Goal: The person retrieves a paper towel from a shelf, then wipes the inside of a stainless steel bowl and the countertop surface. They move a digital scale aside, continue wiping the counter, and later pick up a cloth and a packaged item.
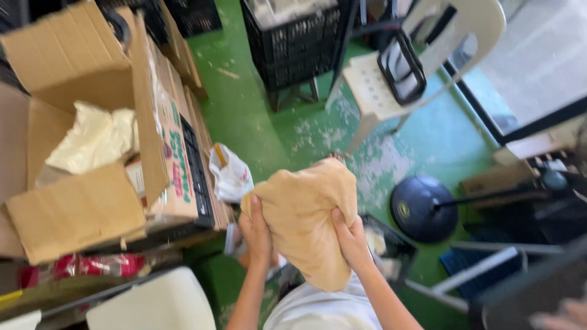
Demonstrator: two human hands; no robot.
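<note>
I see both hands gripping a tan cloth bundle [306, 214], which hangs in the air above the green floor [257, 122], just right of the open cardboard box [79, 159]. My left hand [255, 229] has its fingers curled tight into the bundle's left edge; my right hand [351, 235] pinches the right edge, thumb on top. A white plastic bag [231, 174] lies between box and bundle. Beyond the box stand a black crate [296, 43] and a white plastic chair [422, 55].
</note>
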